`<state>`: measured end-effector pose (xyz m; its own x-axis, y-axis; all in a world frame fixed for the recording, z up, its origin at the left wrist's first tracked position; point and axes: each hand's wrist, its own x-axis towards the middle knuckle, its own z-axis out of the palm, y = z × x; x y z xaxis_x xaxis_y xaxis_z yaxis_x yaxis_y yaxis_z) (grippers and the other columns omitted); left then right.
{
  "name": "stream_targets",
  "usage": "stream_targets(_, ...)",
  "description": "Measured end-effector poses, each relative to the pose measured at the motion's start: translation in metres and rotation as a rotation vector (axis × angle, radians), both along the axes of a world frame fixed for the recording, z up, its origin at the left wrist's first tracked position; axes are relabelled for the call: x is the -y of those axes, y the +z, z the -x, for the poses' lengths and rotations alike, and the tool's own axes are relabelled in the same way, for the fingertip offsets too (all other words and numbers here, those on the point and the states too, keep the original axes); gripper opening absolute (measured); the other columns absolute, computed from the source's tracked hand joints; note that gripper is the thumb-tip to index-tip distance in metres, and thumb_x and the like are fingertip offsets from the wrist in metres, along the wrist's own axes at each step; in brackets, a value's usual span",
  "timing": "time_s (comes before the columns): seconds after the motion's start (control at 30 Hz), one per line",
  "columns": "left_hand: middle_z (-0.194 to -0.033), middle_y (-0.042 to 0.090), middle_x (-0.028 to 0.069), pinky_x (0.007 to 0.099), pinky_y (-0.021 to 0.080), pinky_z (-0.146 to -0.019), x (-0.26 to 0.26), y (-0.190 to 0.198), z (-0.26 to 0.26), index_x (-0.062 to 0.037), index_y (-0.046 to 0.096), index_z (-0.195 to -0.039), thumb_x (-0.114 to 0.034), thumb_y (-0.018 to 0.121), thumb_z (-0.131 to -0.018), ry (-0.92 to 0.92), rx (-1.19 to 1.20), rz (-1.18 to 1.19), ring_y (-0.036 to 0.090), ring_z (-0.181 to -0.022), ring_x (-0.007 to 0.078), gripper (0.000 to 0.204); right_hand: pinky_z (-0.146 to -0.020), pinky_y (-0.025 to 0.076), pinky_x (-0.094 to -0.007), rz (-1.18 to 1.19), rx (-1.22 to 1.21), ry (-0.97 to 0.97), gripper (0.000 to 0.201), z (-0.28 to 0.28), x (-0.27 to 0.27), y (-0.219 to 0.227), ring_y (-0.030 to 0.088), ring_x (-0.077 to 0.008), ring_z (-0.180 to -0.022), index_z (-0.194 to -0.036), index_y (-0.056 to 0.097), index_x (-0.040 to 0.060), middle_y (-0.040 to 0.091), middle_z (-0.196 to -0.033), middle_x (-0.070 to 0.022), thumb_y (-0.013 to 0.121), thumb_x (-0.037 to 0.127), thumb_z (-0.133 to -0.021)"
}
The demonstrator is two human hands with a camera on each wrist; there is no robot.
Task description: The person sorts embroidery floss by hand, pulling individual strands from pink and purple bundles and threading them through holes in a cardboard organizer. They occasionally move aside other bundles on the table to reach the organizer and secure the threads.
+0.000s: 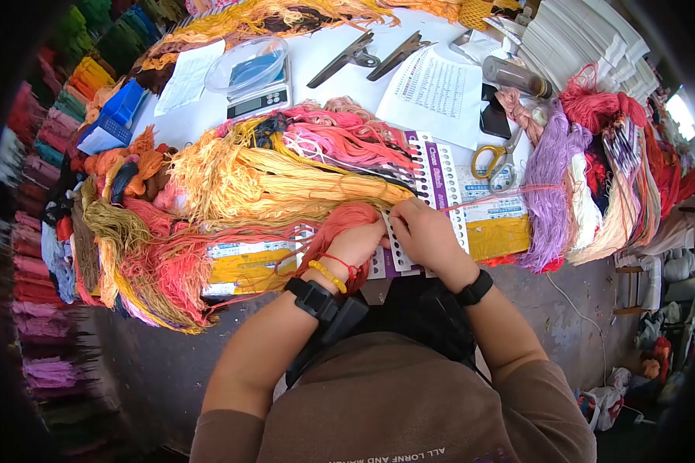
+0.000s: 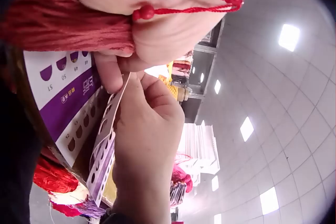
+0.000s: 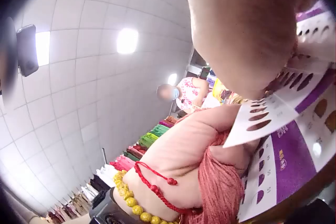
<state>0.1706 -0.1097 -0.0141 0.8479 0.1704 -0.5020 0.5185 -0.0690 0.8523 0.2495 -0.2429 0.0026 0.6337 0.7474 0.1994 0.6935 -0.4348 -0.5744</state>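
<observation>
Two bare hands of yours meet at the near edge of the white tabletop (image 1: pixel 324 73). Your left hand (image 3: pixel 184 153) has its fingers curled, with a coral-red thread skein (image 3: pixel 223 184) held in it and hanging down beside the palm. Your right hand (image 2: pixel 147 127) is nearly closed, its thumb and fingertips pinching the edge of a white perforated card (image 1: pixel 398 243) that stands tilted up from the cards under it. A red cord (image 3: pixel 157 188) and a yellow bead bracelet (image 1: pixel 327 275) circle your left wrist.

Just beyond your fingers, more white-and-purple hole-punched cards (image 1: pixel 439 181) run away from you, the purple band lettered "Cross Stitch". To their left lies a thick golden-yellow thread bundle (image 1: pixel 262 181), with pink and magenta threads (image 1: pixel 344 139) heaped behind it. To the right of the cards, lavender skeins (image 1: pixel 550 185) drape over the near edge, and yellow-handled scissors (image 1: pixel 503 163) lie between them and the cards.

Farther back, a digital scale (image 1: pixel 261 103) carries a clear plastic container (image 1: pixel 243 65), with a blue box (image 1: pixel 121 108) to its left. Two long dark clips (image 1: pixel 344 60) lie near printed sheets (image 1: pixel 432 92); a black phone (image 1: pixel 494 116) sits at their right, below a capped jar (image 1: pixel 517 76). At the far right rises a stack of folded white sheets (image 1: pixel 587 46).
</observation>
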Motion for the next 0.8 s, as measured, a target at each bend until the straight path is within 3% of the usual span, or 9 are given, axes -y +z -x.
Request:
stream_targets(0.1, -0.073, 0.060, 0.0042, 0.0248, 0.040, -0.062, -0.006, -0.002, 0.003, -0.0018, 0.058, -0.089, -0.028, 0.040, -0.087, -0.055, 0.027, -0.052, 0.052, -0.066, 0.0113, 0.032, -0.061, 0.046, -0.0412, -0.046, -0.084, -0.001, 0.012, 0.002, 0.001, 0.003, 0.058, -0.0320, -0.070, -0.083, 0.056, 0.0065, 0.057, -0.080, -0.0128, 0.055, 0.017, -0.078)
stream_targets(0.17, -0.066, 0.054, 0.0001, 0.0228, 0.039, -0.059, -0.015, 0.001, 0.015, -0.0035, 0.059, -0.087, -0.022, 0.046, -0.086, 0.082, 0.283, 0.080, 0.048, -0.061, 0.0092, 0.022, -0.060, 0.046, -0.0408, -0.031, -0.100, 0.006, 0.012, 0.002, 0.004, -0.007, 0.058, -0.0318, -0.070, -0.083, 0.056, 0.0066, 0.057, -0.080, -0.0127, 0.056, 0.017, -0.077)
stream_targets(0.23, -0.063, 0.048, -0.0022, 0.0178, 0.028, -0.046, -0.017, 0.026, 0.023, -0.0062, 0.058, -0.085, -0.019, 0.054, -0.084, 0.167, 0.232, 0.192, 0.042, -0.053, 0.0031, 0.014, -0.060, 0.046, -0.0405, -0.019, -0.118, 0.005, 0.011, 0.002, 0.006, -0.012, 0.058, -0.0317, -0.070, -0.083, 0.056, 0.0067, 0.057, -0.080, -0.0126, 0.056, 0.016, -0.077)
stream_targets(0.33, -0.061, 0.045, -0.0024, 0.0159, 0.022, -0.043, -0.025, 0.044, 0.036, -0.0045, 0.057, -0.090, -0.014, 0.052, -0.085, 0.195, 0.229, 0.585, 0.035, -0.049, 0.0024, 0.012, -0.060, 0.046, -0.0397, -0.063, -0.086, -0.023, 0.009, 0.003, 0.005, -0.016, 0.058, -0.0310, -0.070, -0.082, 0.055, 0.0067, 0.057, -0.080, -0.0124, 0.056, 0.014, -0.076)
stream_targets(0.43, -0.063, 0.049, -0.0008, 0.0171, 0.027, -0.044, -0.025, 0.049, 0.034, -0.0033, 0.055, -0.101, -0.015, 0.050, -0.086, 0.237, 0.264, 0.845, 0.037, -0.050, 0.0041, 0.020, -0.060, 0.046, -0.0382, -0.081, -0.087, -0.031, 0.011, 0.003, 0.005, -0.017, 0.058, -0.0305, -0.069, -0.085, 0.056, 0.0076, 0.058, -0.080, -0.0127, 0.057, 0.014, -0.076)
stream_targets(0.57, -0.061, 0.049, -0.0018, 0.0169, 0.028, -0.041, -0.023, 0.032, 0.013, -0.0048, 0.054, -0.098, -0.017, 0.051, -0.086, 0.075, 0.246, 0.839, 0.037, -0.048, 0.0035, 0.017, -0.055, 0.044, -0.0276, -0.268, -0.445, -0.048, 0.013, -0.002, 0.011, -0.029, 0.055, -0.0159, -0.061, -0.088, 0.057, 0.0050, 0.058, -0.075, -0.0059, 0.061, 0.012, -0.078)
stream_targets(0.6, -0.063, 0.050, -0.0017, 0.0166, 0.028, -0.042, -0.015, 0.030, 0.007, -0.0051, 0.055, -0.097, -0.020, 0.051, -0.086, -0.023, 0.171, 0.611, 0.038, -0.048, 0.0038, 0.019, -0.054, 0.042, -0.0240, -0.395, -0.660, -0.050, 0.014, -0.004, 0.012, -0.035, 0.052, -0.0101, -0.060, -0.089, 0.057, 0.0038, 0.057, -0.073, -0.0032, 0.062, 0.011, -0.078)
stream_targets(0.67, -0.069, 0.053, -0.0027, 0.0167, 0.032, -0.047, -0.007, 0.003, -0.004, -0.0065, 0.059, -0.097, -0.027, 0.052, -0.086, -0.240, 0.038, 0.232, 0.042, -0.053, 0.0037, 0.025, -0.054, 0.041, -0.0221, -0.459, -0.701, -0.044, 0.014, -0.005, 0.012, -0.039, 0.049, -0.0072, -0.059, -0.089, 0.056, 0.0028, 0.056, -0.073, -0.0014, 0.061, 0.010, -0.079)
stream_targets(0.8, -0.086, 0.058, -0.0045, 0.0184, 0.035, -0.059, -0.023, 0.009, 0.018, -0.0085, 0.061, -0.098, -0.030, 0.052, -0.087, 0.049, 0.107, 0.202, 0.046, -0.069, 0.0028, 0.026, -0.052, 0.040, -0.0213, -0.385, -0.569, -0.115, 0.017, 0.000, 0.013, -0.024, 0.045, -0.0062, -0.055, -0.092, 0.054, 0.0019, 0.055, -0.077, -0.0020, 0.061, 0.009, -0.078)
